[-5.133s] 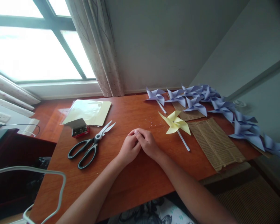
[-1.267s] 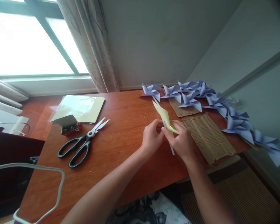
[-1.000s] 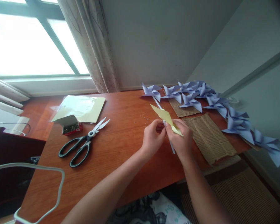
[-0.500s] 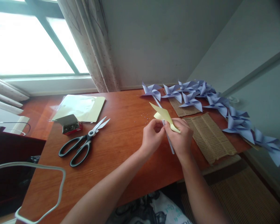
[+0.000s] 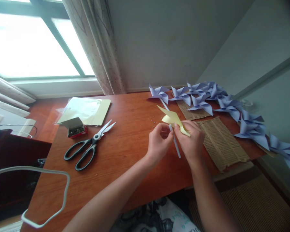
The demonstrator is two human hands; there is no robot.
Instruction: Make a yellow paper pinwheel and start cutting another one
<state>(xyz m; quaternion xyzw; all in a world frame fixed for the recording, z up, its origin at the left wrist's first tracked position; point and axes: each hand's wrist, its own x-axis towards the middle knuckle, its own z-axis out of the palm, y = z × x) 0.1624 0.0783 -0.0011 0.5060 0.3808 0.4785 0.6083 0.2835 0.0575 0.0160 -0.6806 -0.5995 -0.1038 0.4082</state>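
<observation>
Both hands hold a yellow paper pinwheel [image 5: 172,119] just above the wooden table [image 5: 125,151]. My right hand [image 5: 192,145] grips the pinwheel at its centre, with its pale stick [image 5: 177,148] pointing down toward the table. My left hand [image 5: 158,143] pinches the stick close to the paper blades, fingertips touching those of the right hand. The pinwheel's blades are tilted up and away from me.
Black-handled scissors [image 5: 87,149] lie open at the left, beside a small red box [image 5: 74,128] and a plastic sleeve of yellow paper [image 5: 85,110]. Several purple pinwheels [image 5: 222,104] line the back right edge, over corrugated cardboard pieces [image 5: 223,143]. A white cable [image 5: 50,196] loops at the near left.
Five seconds ago my hands rested clasped on the table and the yellow pinwheel lay flat. Both hands now hold it lifted; over the last second the blades have turned slightly.
</observation>
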